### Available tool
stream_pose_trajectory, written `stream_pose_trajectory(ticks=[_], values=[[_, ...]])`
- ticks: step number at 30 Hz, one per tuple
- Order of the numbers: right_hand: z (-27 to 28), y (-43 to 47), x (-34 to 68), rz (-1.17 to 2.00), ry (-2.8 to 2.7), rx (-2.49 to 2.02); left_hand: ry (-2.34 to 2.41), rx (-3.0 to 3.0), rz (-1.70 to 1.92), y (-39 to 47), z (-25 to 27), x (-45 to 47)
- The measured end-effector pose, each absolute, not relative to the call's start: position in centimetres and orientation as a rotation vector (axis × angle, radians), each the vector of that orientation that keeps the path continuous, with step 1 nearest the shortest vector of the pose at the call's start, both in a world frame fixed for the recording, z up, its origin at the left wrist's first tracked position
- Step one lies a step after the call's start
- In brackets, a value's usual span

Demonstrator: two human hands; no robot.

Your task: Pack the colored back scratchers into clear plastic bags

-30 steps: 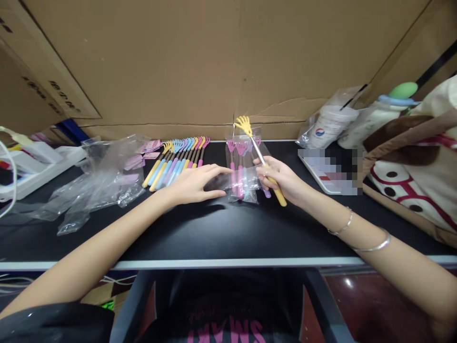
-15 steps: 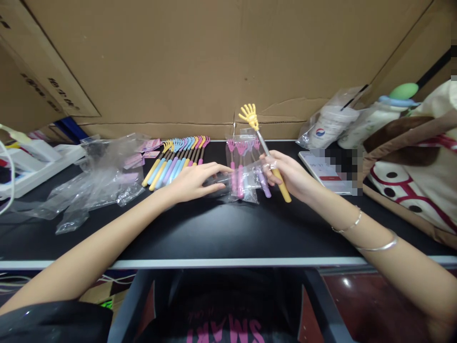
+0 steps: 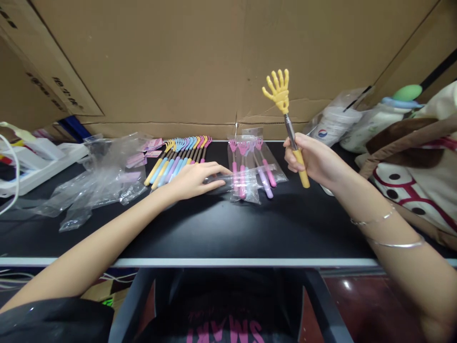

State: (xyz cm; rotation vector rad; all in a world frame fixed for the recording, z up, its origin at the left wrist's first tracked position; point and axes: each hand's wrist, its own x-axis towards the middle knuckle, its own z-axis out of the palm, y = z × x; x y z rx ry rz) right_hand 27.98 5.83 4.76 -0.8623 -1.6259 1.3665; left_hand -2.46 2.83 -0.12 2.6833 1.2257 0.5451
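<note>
My right hand (image 3: 314, 157) is closed round the yellow handle of a back scratcher (image 3: 280, 93), held up off the desk with its hand-shaped head at the top. A clear plastic bag (image 3: 230, 180) lies between the thumb and fingers of my left hand (image 3: 196, 181), which grips its left end. The bag stretches over several pink and purple back scratchers (image 3: 243, 174) in clear wrapping. Behind and left of my left hand, a row of back scratchers (image 3: 171, 166) with yellow, blue, purple and pink handles lies side by side, partly covered by the hand.
Loose clear bags (image 3: 107, 176) and small pink cards (image 3: 153, 145) lie to the left, near a white power strip (image 3: 71, 159). At the right stand a bagged cup (image 3: 333, 124), a bottle (image 3: 378, 121) and a cloth bag (image 3: 403, 176). Cardboard (image 3: 178, 62) walls the back.
My right hand has moved right and slightly up, carrying the yellow back scratcher clear of the plastic bag. My left hand has stayed about where it was.
</note>
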Motion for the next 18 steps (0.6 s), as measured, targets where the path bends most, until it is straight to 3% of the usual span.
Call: stream_pose_trajectory(ticks=[12,18], values=[[4.9,5.0,28.1,1.409,-2.464,-0.918,1.222,2.604,0.625,3.0,0.2,-2.6],[4.4,6.3,29.1,1.29,-2.631,-0.998,1.213,2.574,0.647,3.1,0.2,-2.9]])
